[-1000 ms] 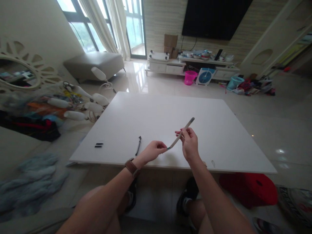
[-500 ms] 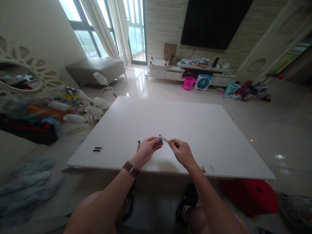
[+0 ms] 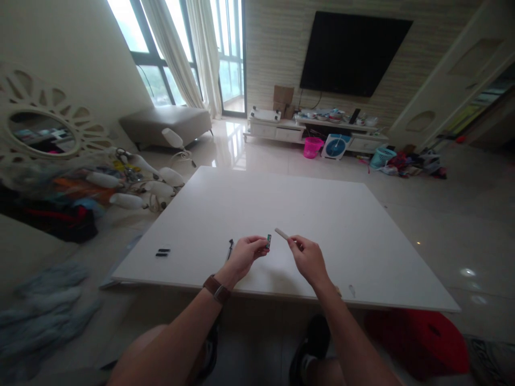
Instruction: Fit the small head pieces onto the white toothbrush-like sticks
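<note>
My left hand point(image 3: 246, 253) pinches a small dark piece with a green end point(image 3: 269, 240) just above the near part of the white table point(image 3: 362, 225). My right hand point(image 3: 308, 257) pinches a thin pale stick point(image 3: 281, 234), whose free end points toward the left hand. The small piece and the stick's tip are a short gap apart. A thin black strip point(image 3: 229, 248) lies on the table just left of my left hand. Two small black pieces point(image 3: 162, 252) lie near the table's left front corner.
A red stool point(image 3: 418, 335) sits under the table's right front corner. Clutter with white lamp parts point(image 3: 132, 187) lies on the floor to the left. A pink basket point(image 3: 313, 147) and a TV cabinet point(image 3: 281, 128) stand at the back. My knees are below the table edge.
A second ago both hands held one long pale stick angled up to the right. It was turned end-on toward me, and now the small dark end piece is separate in my left hand.
</note>
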Action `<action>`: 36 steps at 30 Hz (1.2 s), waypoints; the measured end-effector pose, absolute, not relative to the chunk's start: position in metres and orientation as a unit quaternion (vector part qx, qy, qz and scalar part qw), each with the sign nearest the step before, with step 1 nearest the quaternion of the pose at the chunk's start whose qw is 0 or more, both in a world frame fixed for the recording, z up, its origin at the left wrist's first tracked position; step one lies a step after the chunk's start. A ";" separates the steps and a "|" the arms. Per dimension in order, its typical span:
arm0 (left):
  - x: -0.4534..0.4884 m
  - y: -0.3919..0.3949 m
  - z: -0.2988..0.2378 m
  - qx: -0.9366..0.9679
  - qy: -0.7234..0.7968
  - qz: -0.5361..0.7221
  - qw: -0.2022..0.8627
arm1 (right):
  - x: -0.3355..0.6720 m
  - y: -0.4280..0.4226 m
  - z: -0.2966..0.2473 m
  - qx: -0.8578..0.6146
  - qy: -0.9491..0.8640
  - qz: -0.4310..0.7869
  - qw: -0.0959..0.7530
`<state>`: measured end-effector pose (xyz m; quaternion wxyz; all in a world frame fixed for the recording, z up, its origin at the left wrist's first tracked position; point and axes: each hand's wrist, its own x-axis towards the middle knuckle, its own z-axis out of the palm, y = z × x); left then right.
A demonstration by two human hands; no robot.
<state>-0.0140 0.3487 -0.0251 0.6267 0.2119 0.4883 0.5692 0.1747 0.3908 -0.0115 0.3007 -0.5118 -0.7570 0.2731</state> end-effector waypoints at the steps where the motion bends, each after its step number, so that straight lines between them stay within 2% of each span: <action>1: -0.014 0.349 -0.025 0.212 0.489 0.567 0.629 | 0.175 0.391 -0.011 -0.514 -0.754 0.270 0.306; 6: -0.014 0.348 -0.024 0.229 0.487 0.563 0.627 | 0.176 0.388 -0.011 -0.451 -0.788 0.313 0.279; 11: -0.014 0.348 -0.025 0.220 0.493 0.560 0.628 | 0.178 0.390 -0.011 -0.514 -0.752 0.270 0.311; 16: -0.014 0.349 -0.026 0.229 0.485 0.562 0.629 | 0.177 0.389 -0.010 -0.443 -0.778 0.340 0.287; 21: -0.014 0.348 -0.027 0.229 0.486 0.556 0.634 | 0.176 0.390 -0.012 -0.508 -0.751 0.287 0.309; 26: -0.015 0.349 -0.028 0.230 0.483 0.559 0.634 | 0.175 0.390 -0.011 -0.475 -0.784 0.294 0.270; 30: -0.015 0.349 -0.028 0.226 0.484 0.558 0.634 | 0.175 0.389 -0.010 -0.506 -0.764 0.263 0.300; 33: -0.015 0.349 -0.027 0.235 0.477 0.557 0.639 | 0.175 0.389 -0.011 -0.466 -0.785 0.298 0.279; 36: -0.015 0.349 -0.026 0.234 0.476 0.554 0.642 | 0.176 0.390 -0.011 -0.497 -0.775 0.274 0.277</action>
